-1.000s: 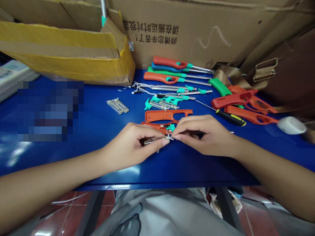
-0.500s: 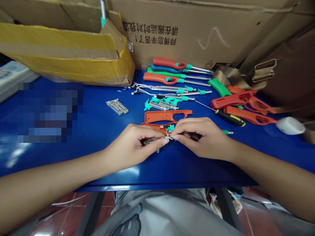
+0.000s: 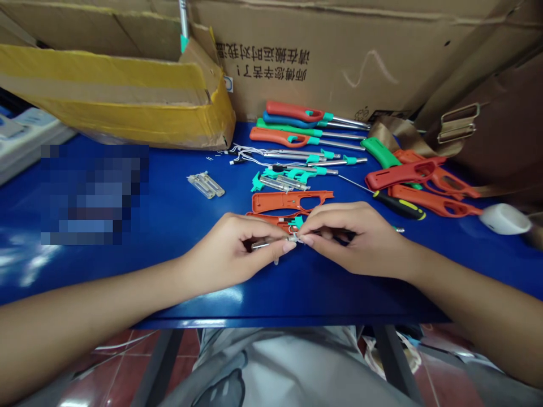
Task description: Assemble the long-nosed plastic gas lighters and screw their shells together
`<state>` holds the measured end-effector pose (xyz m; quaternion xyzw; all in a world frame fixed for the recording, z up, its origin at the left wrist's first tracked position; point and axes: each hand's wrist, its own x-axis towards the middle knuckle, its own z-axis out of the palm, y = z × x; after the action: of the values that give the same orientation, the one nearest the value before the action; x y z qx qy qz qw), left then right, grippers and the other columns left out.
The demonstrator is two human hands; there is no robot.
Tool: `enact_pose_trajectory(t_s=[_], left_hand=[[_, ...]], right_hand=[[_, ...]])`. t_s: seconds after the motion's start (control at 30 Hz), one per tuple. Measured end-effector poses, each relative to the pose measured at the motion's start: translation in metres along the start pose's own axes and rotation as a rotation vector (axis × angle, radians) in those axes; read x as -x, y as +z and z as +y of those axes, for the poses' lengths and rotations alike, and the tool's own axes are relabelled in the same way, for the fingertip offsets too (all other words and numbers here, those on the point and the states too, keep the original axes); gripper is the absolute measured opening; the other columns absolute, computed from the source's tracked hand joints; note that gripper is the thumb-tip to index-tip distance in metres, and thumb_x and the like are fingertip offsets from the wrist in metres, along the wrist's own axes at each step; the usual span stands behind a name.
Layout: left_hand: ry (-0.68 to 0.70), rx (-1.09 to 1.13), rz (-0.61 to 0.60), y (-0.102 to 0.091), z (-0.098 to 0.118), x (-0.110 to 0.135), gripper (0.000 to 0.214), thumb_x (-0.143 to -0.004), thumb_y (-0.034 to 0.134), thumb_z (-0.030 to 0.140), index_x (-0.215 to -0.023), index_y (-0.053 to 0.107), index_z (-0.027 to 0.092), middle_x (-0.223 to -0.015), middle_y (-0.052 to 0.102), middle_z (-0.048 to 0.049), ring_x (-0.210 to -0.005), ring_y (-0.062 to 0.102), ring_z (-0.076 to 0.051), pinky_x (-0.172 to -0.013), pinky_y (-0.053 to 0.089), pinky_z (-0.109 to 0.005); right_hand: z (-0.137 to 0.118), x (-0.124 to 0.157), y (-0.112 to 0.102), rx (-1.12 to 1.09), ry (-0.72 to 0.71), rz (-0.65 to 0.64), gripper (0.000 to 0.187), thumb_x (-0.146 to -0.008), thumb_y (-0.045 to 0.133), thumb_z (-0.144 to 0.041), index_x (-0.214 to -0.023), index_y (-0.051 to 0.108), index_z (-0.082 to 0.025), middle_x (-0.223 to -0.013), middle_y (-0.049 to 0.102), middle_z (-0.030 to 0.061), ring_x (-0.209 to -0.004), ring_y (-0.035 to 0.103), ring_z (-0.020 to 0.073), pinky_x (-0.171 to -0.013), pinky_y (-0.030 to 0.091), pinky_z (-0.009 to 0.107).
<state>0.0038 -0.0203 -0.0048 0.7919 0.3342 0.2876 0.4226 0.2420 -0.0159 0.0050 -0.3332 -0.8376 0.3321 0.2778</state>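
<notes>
Tube (image 3: 259, 245) being pinched in left hand (image 3: 229, 251) grip, tip being pinched by right hand (image 3: 356, 237); likely light, stiff, slippery; hold ends.

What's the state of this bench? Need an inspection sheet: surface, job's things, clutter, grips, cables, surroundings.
surface: blue table, glossy.
job's things: small metal part held just above the table; orange shell halves right behind it.
clutter: finished lighters in a row at the back, screwdriver, clear tubes, loose red handles.
grips: left hand and right hand both pinch the metal part, fingertips meeting.
cables: thin white wires mid-table.
surroundings: cardboard boxes behind, tiled floor below.
</notes>
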Motion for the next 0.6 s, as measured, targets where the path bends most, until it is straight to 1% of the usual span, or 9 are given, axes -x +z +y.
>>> enact_pose_trajectory(t_s=[0.17,0.33,0.43,0.53,0.6], left_hand=[[0.032,-0.028,-0.011,-0.0002,0.0017,0.0000,0.016,-0.095,0.066,0.026,-0.096,0.079,0.016,-0.096,0.080,-0.0045,-0.082,0.076,-0.017,-0.069,0.058,-0.020],[0.044,-0.030,-0.001,-0.0014,0.0011,0.0010,0.014,-0.094,0.068,0.025,-0.098,0.079,0.016,-0.099,0.080,-0.0036,-0.086,0.076,-0.017,-0.072,0.059,-0.019],[0.053,-0.030,0.009,-0.0022,0.0005,0.0011,0.014,-0.094,0.069,0.025,-0.100,0.079,0.017,-0.099,0.080,-0.0029,-0.088,0.076,-0.016,-0.073,0.058,-0.019],[0.050,-0.046,-0.010,-0.0024,-0.0004,0.0009,0.014,-0.095,0.068,0.026,-0.097,0.079,0.017,-0.096,0.080,-0.0029,-0.085,0.075,-0.016,-0.071,0.058,-0.020],[0.045,-0.058,-0.029,-0.0021,-0.0010,0.0007,0.016,-0.096,0.067,0.027,-0.095,0.079,0.017,-0.095,0.080,-0.0034,-0.082,0.075,-0.016,-0.071,0.058,-0.020]], right_hand=[[-0.0009,0.0019,-0.0003,-0.001,-0.058,-0.047,0.010,-0.095,0.064,-0.020,-0.093,0.073,-0.017,-0.080,0.069,-0.0002,-0.055,0.046,0.0058,-0.054,0.039,0.020],[0.0012,0.0017,-0.0023,0.005,-0.051,-0.061,0.010,-0.095,0.064,-0.019,-0.096,0.073,-0.017,-0.083,0.070,0.0004,-0.056,0.046,0.0058,-0.054,0.040,0.021],[0.0024,0.0012,-0.0044,0.014,-0.047,-0.050,0.011,-0.096,0.063,-0.020,-0.097,0.073,-0.017,-0.085,0.071,0.0018,-0.061,0.053,0.0075,-0.056,0.042,0.022],[0.0027,0.0007,-0.0041,0.011,-0.072,-0.051,0.012,-0.098,0.061,-0.018,-0.094,0.072,-0.016,-0.086,0.071,0.0029,-0.074,0.063,0.0110,-0.067,0.048,0.023],[0.0024,0.0006,-0.0026,0.004,-0.104,-0.047,0.012,-0.098,0.060,-0.015,-0.092,0.071,-0.016,-0.087,0.072,0.0029,-0.080,0.066,0.0115,-0.073,0.051,0.023]])
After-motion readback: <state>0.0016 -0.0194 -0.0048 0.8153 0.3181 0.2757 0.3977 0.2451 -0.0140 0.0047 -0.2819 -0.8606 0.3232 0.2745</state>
